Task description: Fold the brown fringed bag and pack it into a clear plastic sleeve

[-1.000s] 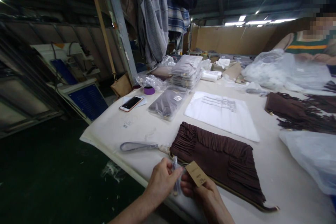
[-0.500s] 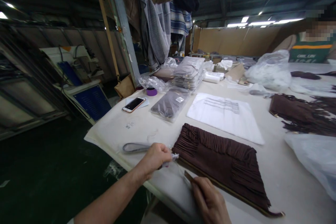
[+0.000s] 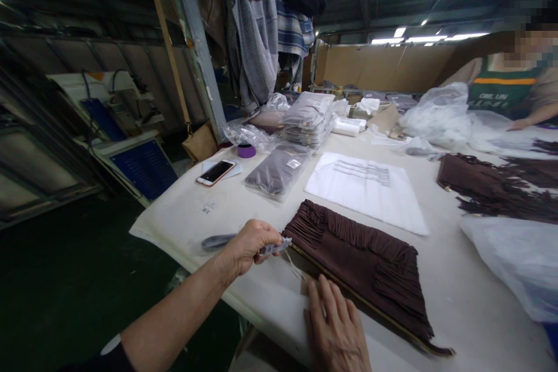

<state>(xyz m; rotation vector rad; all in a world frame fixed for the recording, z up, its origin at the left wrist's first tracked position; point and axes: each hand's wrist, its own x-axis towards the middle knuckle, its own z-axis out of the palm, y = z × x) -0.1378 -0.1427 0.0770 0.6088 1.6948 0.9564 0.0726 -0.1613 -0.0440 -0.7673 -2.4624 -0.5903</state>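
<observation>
My left hand [image 3: 254,244] is closed, pinching a grey strap. A crumpled, pale wrapped end [image 3: 275,247] pokes out past the fingertips, and a dark loop [image 3: 217,242] shows behind the hand. Thin pale strings [image 3: 294,264] hang from that end toward the table. Beside them, a dark brown gathered-fabric pouch [image 3: 357,264] lies flat, its gold zipper along the near edge. My right hand [image 3: 335,322] rests palm down near the zipper, fingers stretched out. A small brown tag [image 3: 304,286] shows by its fingertips; whether the fingers touch it I cannot tell.
Behind the pouch lie a white printed sheet [image 3: 368,189], a bagged grey item [image 3: 278,170] and a stack of similar packs [image 3: 308,116]. A phone [image 3: 217,172] and purple tape [image 3: 246,151] sit left. Clear plastic [image 3: 514,261] and brown fringed pieces [image 3: 475,183] lie right. A person stands across the table.
My right hand has let go of the brown tag and flattened onto the table with fingers extended. My left hand has risen slightly with the strap end, and strings now show below it.
</observation>
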